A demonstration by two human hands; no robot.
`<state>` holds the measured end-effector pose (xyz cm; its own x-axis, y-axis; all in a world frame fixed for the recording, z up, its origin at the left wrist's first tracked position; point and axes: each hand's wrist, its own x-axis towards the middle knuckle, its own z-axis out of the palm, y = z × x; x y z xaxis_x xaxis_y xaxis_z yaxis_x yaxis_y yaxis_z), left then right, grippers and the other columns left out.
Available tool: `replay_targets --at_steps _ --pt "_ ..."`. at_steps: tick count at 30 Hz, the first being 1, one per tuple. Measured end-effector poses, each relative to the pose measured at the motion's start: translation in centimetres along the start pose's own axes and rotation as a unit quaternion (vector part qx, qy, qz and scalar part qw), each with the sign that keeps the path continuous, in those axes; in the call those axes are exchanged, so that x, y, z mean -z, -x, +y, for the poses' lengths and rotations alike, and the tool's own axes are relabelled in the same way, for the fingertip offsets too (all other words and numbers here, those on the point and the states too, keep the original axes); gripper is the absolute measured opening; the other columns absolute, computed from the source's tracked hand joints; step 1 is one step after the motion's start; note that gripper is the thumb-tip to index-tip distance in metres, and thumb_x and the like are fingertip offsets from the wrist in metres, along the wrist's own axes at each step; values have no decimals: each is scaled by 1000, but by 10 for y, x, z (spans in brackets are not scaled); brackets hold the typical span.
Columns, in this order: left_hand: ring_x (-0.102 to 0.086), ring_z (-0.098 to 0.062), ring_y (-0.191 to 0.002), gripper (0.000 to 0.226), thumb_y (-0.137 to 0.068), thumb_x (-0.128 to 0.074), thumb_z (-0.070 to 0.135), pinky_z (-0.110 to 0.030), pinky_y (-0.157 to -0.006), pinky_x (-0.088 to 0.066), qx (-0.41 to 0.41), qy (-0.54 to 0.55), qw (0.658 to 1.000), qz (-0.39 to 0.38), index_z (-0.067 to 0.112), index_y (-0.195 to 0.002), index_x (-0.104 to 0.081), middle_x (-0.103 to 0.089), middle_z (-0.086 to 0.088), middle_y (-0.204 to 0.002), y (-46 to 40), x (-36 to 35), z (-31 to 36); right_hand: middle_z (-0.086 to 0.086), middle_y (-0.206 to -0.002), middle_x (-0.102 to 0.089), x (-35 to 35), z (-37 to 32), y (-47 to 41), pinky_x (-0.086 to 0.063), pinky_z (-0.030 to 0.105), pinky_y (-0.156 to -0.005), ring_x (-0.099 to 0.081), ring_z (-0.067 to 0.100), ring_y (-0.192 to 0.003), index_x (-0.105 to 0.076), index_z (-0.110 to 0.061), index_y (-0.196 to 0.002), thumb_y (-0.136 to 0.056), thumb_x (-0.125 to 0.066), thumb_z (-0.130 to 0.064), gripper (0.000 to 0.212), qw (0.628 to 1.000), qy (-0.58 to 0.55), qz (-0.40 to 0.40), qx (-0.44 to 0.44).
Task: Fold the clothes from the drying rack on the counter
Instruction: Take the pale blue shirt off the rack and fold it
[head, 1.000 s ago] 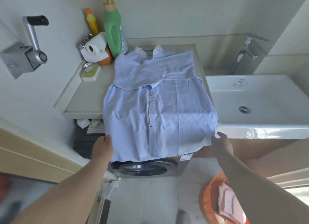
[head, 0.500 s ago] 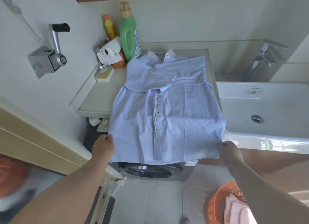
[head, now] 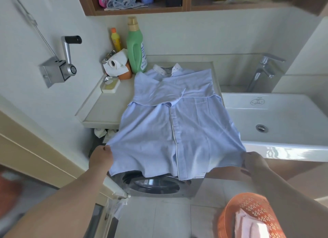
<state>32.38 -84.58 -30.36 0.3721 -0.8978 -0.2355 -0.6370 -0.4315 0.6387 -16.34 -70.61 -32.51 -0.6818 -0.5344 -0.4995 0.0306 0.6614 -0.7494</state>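
**Hem lifted, fold pending**

My left hand (head: 101, 159) pinches the shirt (head: 174, 124) hem at 8 o'clock; my right hand (head: 253, 164) pinches it at 4. Collar lies on the counter (head: 106, 111) at 12. Risk: uneven pull skews the placket, dragging folded sleeves loose.

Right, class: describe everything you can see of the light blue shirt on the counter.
The light blue shirt looks like thin woven cotton, slightly creased. It lies front up on the counter, white-lined collar toward the wall, button placket running down the middle, sleeves folded across the chest. Its lower part overhangs the counter's front edge above the washing machine. The left hand and right hand each pinch a bottom corner, pulling the hem taut.
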Motion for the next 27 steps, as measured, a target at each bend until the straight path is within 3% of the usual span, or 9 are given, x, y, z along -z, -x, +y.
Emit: replay_targets --at_steps 2,4,6,13,18,21,23,25,27 --pt "-62 -39 -69 45 -96 -48 41 -39 -61 -46 6 35 997 -70 -1 -84 -62 -55 -12 -70 9 -4 -7 15 -94 -62 -5 4 11 -55 53 -93 -60 32 -86 -60 -12 -90 -98 -50 -13 12 998 -28 -46 -21" --pt "-70 -39 -77 34 -90 -64 36 -48 -70 -62 61 81 982 -158 2 -89 -67 -70 -20 -84 17 -11 -18 11 -101 -65 -8 13 13 -57 51 -92 -65 29 -88 -62 -13 -95 -98 -53 -15 9 999 -12 -52 -11" --pt "-71 -39 -85 25 -82 -72 23 -47 -78 -62 100 76 971 -205 4 -97 -69 -72 -25 -98 27 -16 -28 9 -103 -69 -9 22 18 -58 46 -85 -71 27 -87 -63 -13 -104 -96 -55 -17 12 999 14 -51 -4" --pt "-57 -27 -70 13 -90 -52 9 -31 -59 -42 64 -96 987 -113 3 -101 -55 -59 -12 -88 47 -11 -48 18 -84 -69 3 48 29 -52 41 -75 -64 36 -79 -69 -3 -86 -96 -52 -15 23 978 201 20 45" --pt "-56 -27 -75 34 -92 -51 5 -35 -59 -42 52 -90 991 -79 4 -125 -47 -58 -11 -93 45 -2 -62 17 -76 -69 3 56 41 -57 44 -72 -66 37 -71 -70 -7 -85 -87 -52 -10 18 980 188 53 43" --pt "-61 -30 -80 57 -90 -47 4 -36 -59 -45 3 -48 995 -84 23 -143 -35 -62 -9 -109 53 9 -58 18 -84 -70 -1 48 60 -58 39 -64 -68 33 -69 -55 -17 -109 -85 -54 -10 25 994 82 69 20" --pt "-65 -30 -77 49 -85 -44 4 -44 -63 -56 -47 -36 992 -113 36 -122 -49 -65 -8 -103 54 17 -49 19 -86 -67 -1 38 73 -54 36 -61 -63 30 -65 -50 -21 -114 -91 -51 -8 27 998 18 46 31" --pt "-66 -29 -77 38 -85 -42 3 -49 -70 -63 -75 -24 985 -151 32 -90 -66 -64 -10 -95 50 24 -38 18 -81 -64 1 26 79 -50 34 -61 -58 28 -62 -60 -12 -112 -93 -48 0 25 999 -22 9 42" --pt "-66 -30 -84 43 -86 -42 1 -50 -74 -64 -75 16 979 -187 27 -73 -74 -65 -12 -91 44 31 -27 16 -80 -63 5 12 83 -49 33 -64 -58 27 -63 -67 -5 -107 -95 -47 2 25 997 -64 -16 33"
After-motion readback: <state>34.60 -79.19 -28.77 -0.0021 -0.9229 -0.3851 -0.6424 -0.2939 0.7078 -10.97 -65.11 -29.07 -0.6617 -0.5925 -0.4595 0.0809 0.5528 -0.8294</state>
